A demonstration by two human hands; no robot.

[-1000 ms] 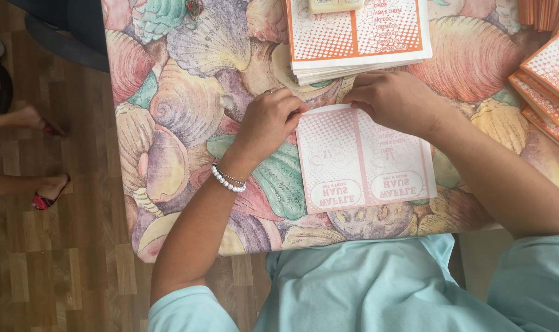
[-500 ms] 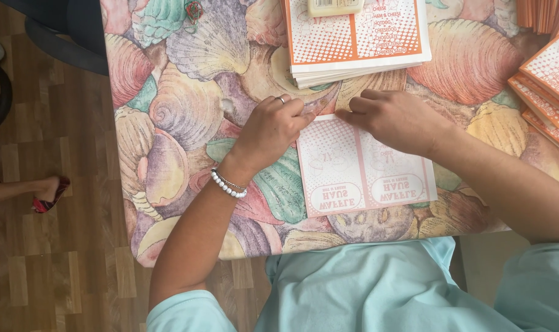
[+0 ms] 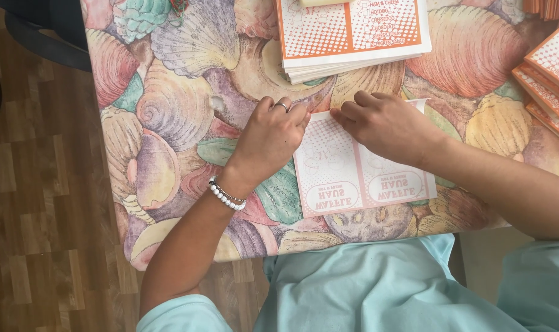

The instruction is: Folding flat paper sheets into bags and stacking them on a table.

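A flat white paper bag (image 3: 353, 181) with pale pink dotted print lies on the shell-patterned tablecloth (image 3: 181, 117) in front of me. My left hand (image 3: 270, 138), with a ring and a white bead bracelet, pinches the bag's top left corner. My right hand (image 3: 387, 126) lies palm down over the bag's top edge, fingertips pressing near the same corner. The two hands' fingertips almost meet. The part of the bag beneath my right hand is hidden.
A stack of orange-and-white printed paper bags (image 3: 353, 34) lies at the table's far edge, just beyond my hands. More orange bags (image 3: 553, 71) fan out at the right. Wooden floor (image 3: 39, 203) lies left of the table, with a dark chair (image 3: 39, 31) at the top left.
Both hands have shifted slightly left along the bag's top edge, fingertips closing together at its top left corner. The feet seen on the floor at the left have moved out of view.
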